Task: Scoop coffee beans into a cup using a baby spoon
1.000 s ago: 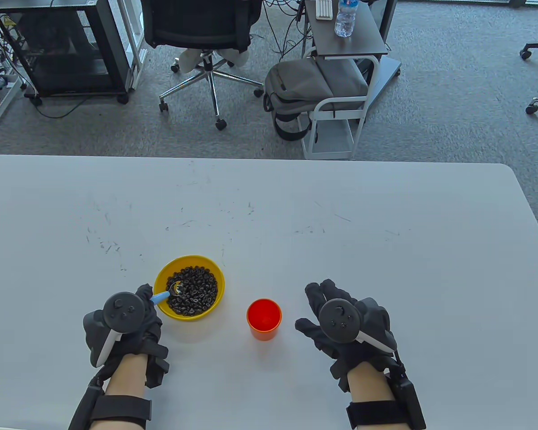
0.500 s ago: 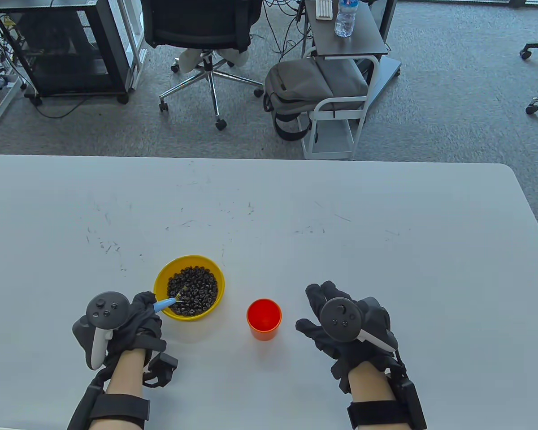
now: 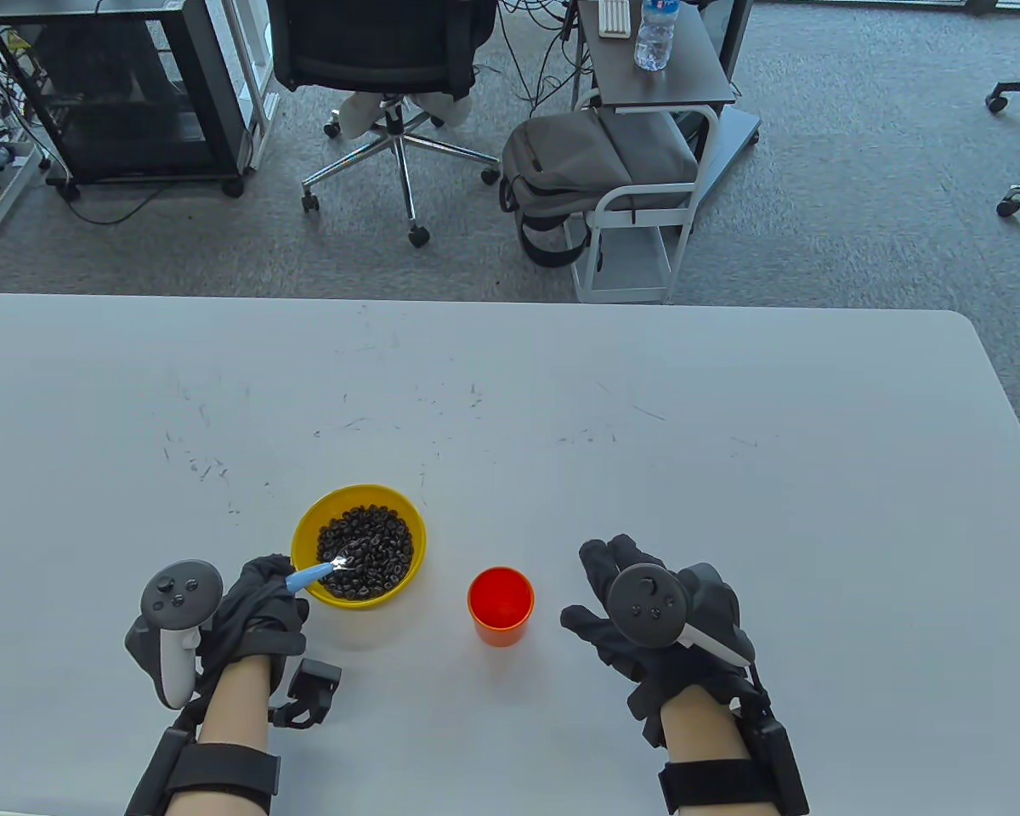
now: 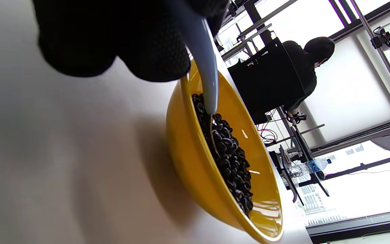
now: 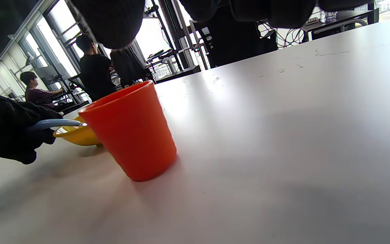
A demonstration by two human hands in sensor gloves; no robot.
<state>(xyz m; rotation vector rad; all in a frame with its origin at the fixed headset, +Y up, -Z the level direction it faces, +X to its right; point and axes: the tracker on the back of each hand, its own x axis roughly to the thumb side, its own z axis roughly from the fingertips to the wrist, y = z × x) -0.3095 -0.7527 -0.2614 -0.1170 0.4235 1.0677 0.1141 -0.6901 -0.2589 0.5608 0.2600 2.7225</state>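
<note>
A yellow bowl [image 3: 308,520] of dark coffee beans [image 3: 370,544] stands on the white table [image 3: 646,425]. My left hand [image 3: 259,599] grips the light-blue handle of a baby spoon [image 3: 314,575]; its metal tip lies in the beans at the bowl's near left side. In the left wrist view the spoon [image 4: 205,67] reaches over the bowl rim [image 4: 188,149] into the beans [image 4: 229,159]. An empty orange cup [image 3: 500,607] stands right of the bowl; it also shows in the right wrist view [image 5: 130,135]. My right hand [image 3: 637,595] rests open on the table, right of the cup, touching nothing.
Beyond the table's far edge stand an office chair [image 3: 391,76], a grey backpack [image 3: 586,170] on a white cart and a side table with a water bottle [image 3: 654,34]. A black rack [image 3: 119,93] stands at the far left.
My left hand has rolled outward and drawn slightly left and back; the tracker now sits left of the wrist. The spoon tip dipped under the beans and shows again. The right hand has not moved.
</note>
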